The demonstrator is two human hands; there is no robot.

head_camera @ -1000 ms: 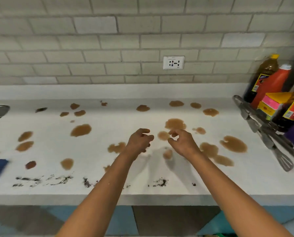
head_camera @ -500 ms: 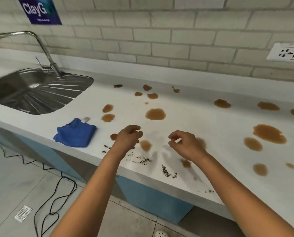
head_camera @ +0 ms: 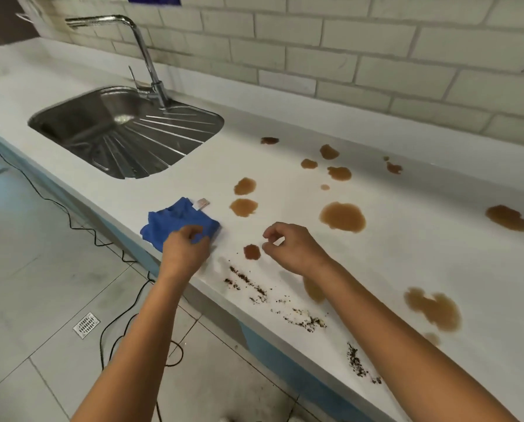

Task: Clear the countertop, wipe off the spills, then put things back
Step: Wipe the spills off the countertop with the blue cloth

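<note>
Okay, head view, the only one we have. White countertop (head_camera: 285, 196) runs diagonally; its front edge drops to tiled floor (head_camera: 26, 269) on our left, where a black cable (head_camera: 108, 327) and a floor drain (head_camera: 86, 325) lie. Open counter between the steel sink (head_camera: 126, 132) and the spills; bare strip also along the brick wall (head_camera: 345, 56).

Blue cloth (head_camera: 175, 222) sits crumpled near the front edge, just right of the sink, a small tag at its far corner. Our left hand (head_camera: 185, 251) is over the cloth's near side, fingers curled down onto it; we cannot tell if they have closed on the fabric. Our right hand (head_camera: 294, 248) hovers above the counter, empty, thumb and forefinger nearly touching, other fingers loosely bent.

Brown spills (head_camera: 342, 217) are glossy, round-edged puddles scattered across the counter; one small dark spot (head_camera: 252, 251) lies between our hands. Dark crumbs (head_camera: 248, 284) trail along the front edge. Faucet (head_camera: 145, 56) is chrome, angular, over the ribbed drainboard.
</note>
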